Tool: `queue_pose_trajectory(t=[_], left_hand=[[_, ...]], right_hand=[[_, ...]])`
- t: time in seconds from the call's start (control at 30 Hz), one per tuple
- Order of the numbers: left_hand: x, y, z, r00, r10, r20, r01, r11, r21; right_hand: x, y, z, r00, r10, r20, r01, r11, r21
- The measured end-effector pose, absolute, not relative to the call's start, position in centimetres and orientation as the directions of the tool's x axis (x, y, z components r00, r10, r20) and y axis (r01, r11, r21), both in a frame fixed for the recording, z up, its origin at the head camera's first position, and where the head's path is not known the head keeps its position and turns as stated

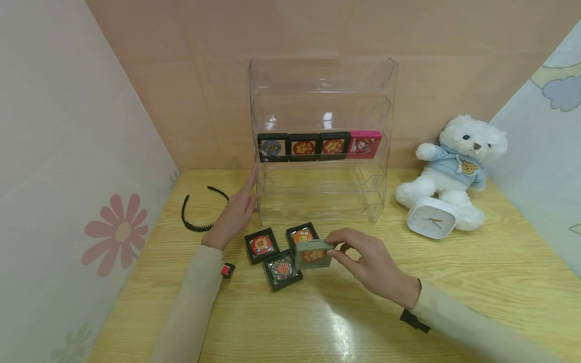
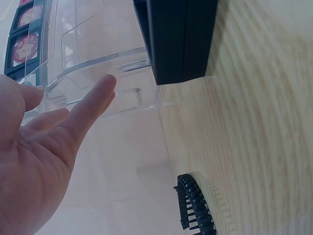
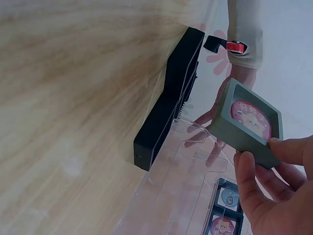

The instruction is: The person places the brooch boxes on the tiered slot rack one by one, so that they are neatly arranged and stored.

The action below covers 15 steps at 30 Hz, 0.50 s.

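- The desk [image 1: 272, 327] fills the lower half of the head view; its wood-grain top looks hard and smooth.
- The clear tiered rack [image 1: 320, 115], at upper centre, looks like thin rigid plastic: probably light, apt to slide or scratch, best steadied by a side panel.
- The left hand [image 1: 235, 213], left of centre, has its fingers extended against the rack's left side, gripping nothing.
- The right hand [image 1: 374, 259], right of lower centre, pinches the grey-green display frame between thumb and fingers.
- The grey-green display frame [image 1: 313, 254] stands tilted upright at lower centre, by the three loose black frames [image 1: 283, 270]. It looks stiff and likely light, with smooth faces that could slip; its thick rim seems the safest hold, as now, since pressing the window might mark or crack it.
- The round red badge [image 3: 251, 119] sits inside that frame, at right of the right wrist view; fingers should probably stay clear of it.
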<state>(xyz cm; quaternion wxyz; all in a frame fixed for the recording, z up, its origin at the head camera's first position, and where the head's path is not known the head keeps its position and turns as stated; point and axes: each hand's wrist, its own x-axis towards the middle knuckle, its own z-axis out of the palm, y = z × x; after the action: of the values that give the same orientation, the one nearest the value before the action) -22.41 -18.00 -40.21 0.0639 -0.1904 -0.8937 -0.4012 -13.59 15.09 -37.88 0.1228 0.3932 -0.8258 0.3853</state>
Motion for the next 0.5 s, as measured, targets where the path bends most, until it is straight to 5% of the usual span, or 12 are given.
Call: queue_pose_trajectory(t=[0.5], left_hand=[[-22.5, -18.0, -40.3, -0.921, 0.285, 0.267, 0.389, 0.601, 0.699]], right_hand=[[-16.6, 13.5, -37.3, -0.625, -0.561, 0.543, -0.775, 0.367, -0.514]])
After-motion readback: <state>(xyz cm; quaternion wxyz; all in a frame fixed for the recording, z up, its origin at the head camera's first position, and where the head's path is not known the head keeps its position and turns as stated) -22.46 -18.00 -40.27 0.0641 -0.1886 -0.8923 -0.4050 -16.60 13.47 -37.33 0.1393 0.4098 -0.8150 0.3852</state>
